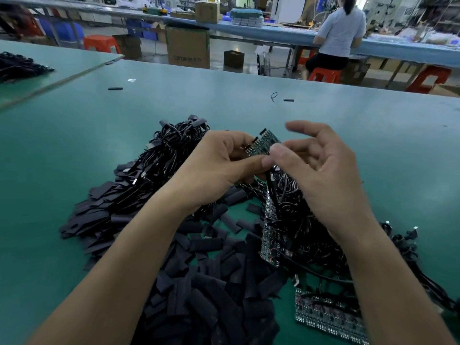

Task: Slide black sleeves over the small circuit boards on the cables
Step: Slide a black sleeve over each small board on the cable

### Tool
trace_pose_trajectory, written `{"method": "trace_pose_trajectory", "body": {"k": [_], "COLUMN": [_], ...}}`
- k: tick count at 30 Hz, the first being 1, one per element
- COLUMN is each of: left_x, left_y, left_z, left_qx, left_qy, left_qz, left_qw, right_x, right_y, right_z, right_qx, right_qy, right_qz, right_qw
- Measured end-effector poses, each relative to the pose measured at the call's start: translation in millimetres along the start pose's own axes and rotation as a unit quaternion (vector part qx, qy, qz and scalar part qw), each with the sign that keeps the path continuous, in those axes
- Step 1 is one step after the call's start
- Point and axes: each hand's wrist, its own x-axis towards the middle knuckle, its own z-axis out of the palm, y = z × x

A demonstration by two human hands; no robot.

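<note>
My left hand (216, 165) grips a small bunch of green circuit boards (263, 143) above the green table (74, 150), fingers curled round them. My right hand (316, 168) pinches the near end of one board between thumb and forefinger, its other fingers spread. Black cables (286, 192) hang from the boards down to a tangle. A heap of loose black sleeves (211, 270) lies below my forearms. Cables with sleeves on them are piled at the left (149, 170). More bare boards on cables lie at the right (271, 235) and lower right (323, 314).
Two stray sleeves (115, 88) (288, 99) and a wire scrap (273, 96) lie farther back on the table. Another dark cable pile (17, 66) sits on the table at far left. Beyond, a person (338, 33) sits at a blue bench among cardboard boxes and red stools.
</note>
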Motion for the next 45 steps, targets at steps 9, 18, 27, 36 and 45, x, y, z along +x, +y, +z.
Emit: {"method": "trace_pose_trajectory", "body": {"k": [9,18,27,36,45], "left_x": [-1,-1,0,2,4], "left_y": [2,-1,-7,-4,9], "left_z": [8,18,13,7,-2], "left_qx": [-0.081,-0.151,-0.158,-0.235,-0.356], "left_qy": [0.02,0.032,-0.008,0.04,0.209], "left_qz": [0.02,0.014,0.021,0.016,0.11], "left_qw": [0.996,0.988,0.987,0.971,0.904], "right_x": [-1,1,2,7,7], "right_y": [-7,-6,-3,-1,13], "right_z": [1,-6,-14,-16,-24], "right_qx": [0.148,0.173,0.213,0.081,-0.215], "right_qy": [-0.05,-0.06,-0.09,0.066,0.163], "right_qz": [0.058,0.092,0.157,0.16,0.122], "right_qw": [0.986,0.979,0.96,0.982,0.955]}}
